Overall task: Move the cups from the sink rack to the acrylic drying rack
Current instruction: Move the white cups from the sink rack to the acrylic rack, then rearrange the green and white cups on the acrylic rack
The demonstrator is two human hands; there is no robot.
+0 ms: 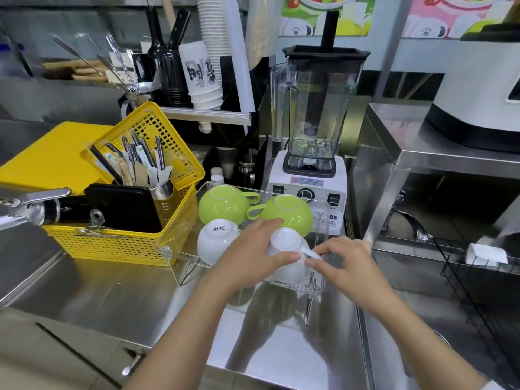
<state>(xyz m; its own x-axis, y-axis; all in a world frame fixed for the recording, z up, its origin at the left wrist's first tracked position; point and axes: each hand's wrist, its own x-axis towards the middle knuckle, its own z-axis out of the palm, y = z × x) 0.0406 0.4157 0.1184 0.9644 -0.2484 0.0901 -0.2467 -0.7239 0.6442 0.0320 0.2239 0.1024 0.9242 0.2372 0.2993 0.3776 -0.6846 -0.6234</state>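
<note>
Both hands seat a white cup (pixel 288 256) upside down in the near right corner of the acrylic rack (pixel 320 218). The left hand (pixel 253 257) spreads over the cup's upturned base and wall, thumb pressed to the near side; the right hand (pixel 347 261) pinches the handle (pixel 311 253) between fingertips. This two-point hold probably serves to steer the handle clear of the rack's side wall while the body is lowered. The cup's axis runs nearly vertical, tilted slightly toward the viewer, mouth down and foot ring up; its handle points right. Inversion lets water drain.

Three cups already stand inverted in the rack: a second white cup (pixel 216 239) at near left, touching the left hand's side, and two green cups (pixel 222 204) (pixel 287 213) behind, their handles turned toward each other. The rack stands on the steel counter (pixel 112 291) between a yellow basket (pixel 135 237) and a blender (pixel 309 178). A dark wire rack (pixel 478 291) lies at right; whether more cups remain there cannot be told.
</note>
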